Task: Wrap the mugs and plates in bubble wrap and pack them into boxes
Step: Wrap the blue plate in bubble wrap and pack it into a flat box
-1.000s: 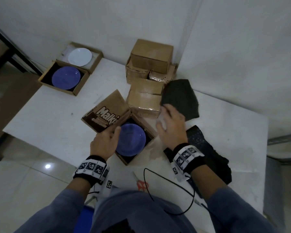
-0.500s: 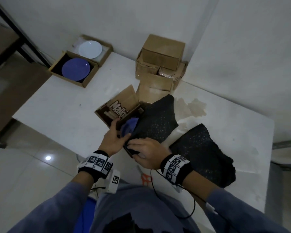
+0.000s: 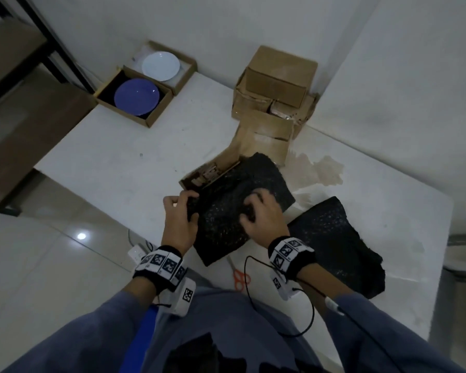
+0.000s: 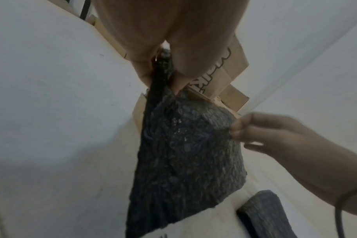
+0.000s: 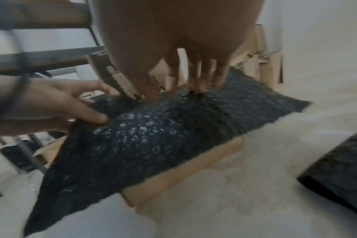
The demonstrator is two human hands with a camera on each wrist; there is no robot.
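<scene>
A black bubble wrap sheet (image 3: 226, 219) lies draped over the open cardboard box (image 3: 207, 170) near the table's front edge. It hides whatever the box holds. My left hand (image 3: 184, 204) pinches the sheet's left edge between thumb and fingers (image 4: 163, 67). My right hand (image 3: 253, 208) sits on top of the sheet's right part. Its curled fingertips (image 5: 196, 88) and thumb dig into the wrap and bunch it. In the right wrist view the box's wall (image 5: 183, 177) shows under the sheet (image 5: 153, 136), with my left hand (image 5: 96, 111) at its far corner.
More black bubble wrap (image 3: 334, 246) lies to the right. Stacked closed boxes (image 3: 277, 76) fill the back corner. At far left, one open box holds a blue plate (image 3: 136, 96) and another a white plate (image 3: 160, 65). Orange scissors (image 3: 238, 275) lie at the front edge.
My right hand carried the black sheet from the right and spread it over the box, covering the blue plate. My left hand left the box rim and took the sheet's edge.
</scene>
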